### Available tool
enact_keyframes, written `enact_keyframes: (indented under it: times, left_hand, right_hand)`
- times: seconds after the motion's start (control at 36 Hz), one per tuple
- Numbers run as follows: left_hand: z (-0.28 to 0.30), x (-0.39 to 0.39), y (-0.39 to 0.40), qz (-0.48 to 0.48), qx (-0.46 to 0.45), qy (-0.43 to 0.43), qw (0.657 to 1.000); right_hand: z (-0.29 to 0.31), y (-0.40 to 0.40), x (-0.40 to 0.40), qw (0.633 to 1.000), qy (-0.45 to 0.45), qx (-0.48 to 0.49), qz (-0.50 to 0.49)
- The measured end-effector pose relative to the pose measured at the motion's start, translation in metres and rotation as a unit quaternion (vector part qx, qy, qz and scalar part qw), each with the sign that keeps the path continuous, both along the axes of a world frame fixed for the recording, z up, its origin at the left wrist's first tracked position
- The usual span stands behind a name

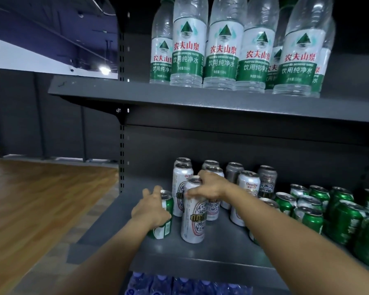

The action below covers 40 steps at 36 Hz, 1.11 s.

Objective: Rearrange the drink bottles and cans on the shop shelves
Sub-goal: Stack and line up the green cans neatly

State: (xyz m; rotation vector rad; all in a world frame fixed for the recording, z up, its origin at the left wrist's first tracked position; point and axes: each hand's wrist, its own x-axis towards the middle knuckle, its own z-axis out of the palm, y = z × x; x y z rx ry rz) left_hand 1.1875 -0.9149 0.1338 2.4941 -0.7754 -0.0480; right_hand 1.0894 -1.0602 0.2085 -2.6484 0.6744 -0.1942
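Green short can (162, 216) stands at the left front of the lower shelf (200, 265), gripped by the left hand (150, 209); beside it the right hand (208, 187) clasps the top of a tall white can (193, 218) lettered "LUIA". Above, water bottles (222, 52) read "农夫山泉" and "饮用纯净水".

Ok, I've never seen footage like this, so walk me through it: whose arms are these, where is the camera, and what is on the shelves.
There is no machine here. One camera sits on a person's head and looks forward and down, so both arms are theirs. The left hand grips a short green can on the middle shelf. The right hand grips the top of a tall white can beside it. More white cans stand behind, green cans crowd the right, and water bottles fill the top shelf.
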Motion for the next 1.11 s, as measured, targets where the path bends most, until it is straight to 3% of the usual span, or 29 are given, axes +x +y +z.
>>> enact_keyframes:
  times: [0.19, 0.42, 0.67, 0.72, 0.78, 0.86, 1.0, 1.11]
  left_hand:
    - [0.000, -0.002, 0.002, 0.022, -0.018, -0.008, 1.000]
    - [0.004, -0.002, 0.038, 0.060, -0.074, -0.006, 0.995]
    - [0.019, -0.029, 0.038, -0.012, -0.081, -0.030, 0.996]
    - [0.024, -0.040, 0.029, -0.040, -0.086, -0.034, 0.995]
    - [0.029, -0.050, 0.017, -0.067, -0.096, -0.033, 0.993]
    - [0.035, -0.068, -0.009, -0.112, -0.110, -0.033, 0.987]
    - [0.038, -0.106, -0.057, -0.182, -0.143, -0.021, 0.973]
    - [0.036, -0.145, -0.097, -0.244, -0.135, -0.013, 0.960]
  right_hand:
    - [-0.005, 0.012, 0.021, 0.998, -0.017, -0.054, -0.025]
    - [-0.009, 0.012, 0.031, 0.998, -0.028, -0.045, -0.046]
    - [-0.010, 0.025, 0.030, 0.990, -0.029, -0.096, -0.094]
    - [-0.008, 0.025, 0.019, 0.988, -0.077, -0.084, -0.106]
    - [-0.005, 0.016, 0.001, 0.970, -0.186, -0.082, -0.130]
    - [-0.005, -0.012, -0.039, 0.939, -0.267, -0.146, -0.162]
    - [-0.019, -0.082, -0.118, 0.927, -0.156, -0.240, -0.243]
    - [-0.032, -0.127, -0.174, 0.939, -0.014, -0.203, -0.276]
